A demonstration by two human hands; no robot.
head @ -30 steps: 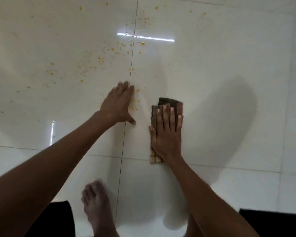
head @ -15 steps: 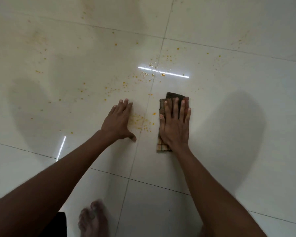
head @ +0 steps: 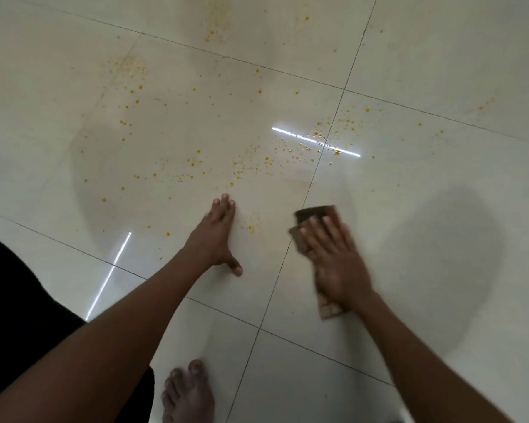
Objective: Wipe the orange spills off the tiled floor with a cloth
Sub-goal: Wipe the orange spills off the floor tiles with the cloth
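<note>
Here the floor (head: 440,71) is glossy cream tile, cut into large squares by thin dark grout lines, with two bright streaks of reflected light on its sheen. Orange spills (head: 245,169) speckle it — small round drops and finer spray, thickest across the middle tile and around the grout crossing near the long light streak, with a thin patch just right of the left hand.

The left hand (head: 214,236) lies flat on the tile, palm down, its four fingers pressed together and pointing away from the person, the thumb splayed out to the right.

The right hand (head: 333,257) is blurred; it presses palm down on the cloth (head: 315,212), fingers slightly spread over the fabric. The cloth is a folded oblong — dark brown at its far end, a paler checked weave at its near end where it sticks out beside the wrist. It sits just right of the grout line that runs toward the person, near the middle of the view.

A bare foot (head: 187,395) rests on the tile at the bottom edge, beside dark fabric (head: 19,300) at the left.
</note>
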